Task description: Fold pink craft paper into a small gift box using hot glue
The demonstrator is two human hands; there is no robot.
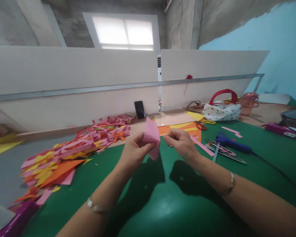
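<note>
My left hand pinches a folded piece of pink paper between thumb and fingers, held up above the green mat. Just right of the paper, apart from it, is my right hand. Its fingers are curled with thumb and forefinger together; whether anything small sits between them cannot be made out. Behind the hands lie orange and yellow paper sheets. To the right rests a blue glue gun, with tweezers and pink paper strips beside it.
A heap of pink, orange and yellow paper pieces spreads along the left. A phone leans on the white partition. Orange-handled scissors, a patterned bag and a pink bottle stand or lie back right. Purple devices sit at both sides.
</note>
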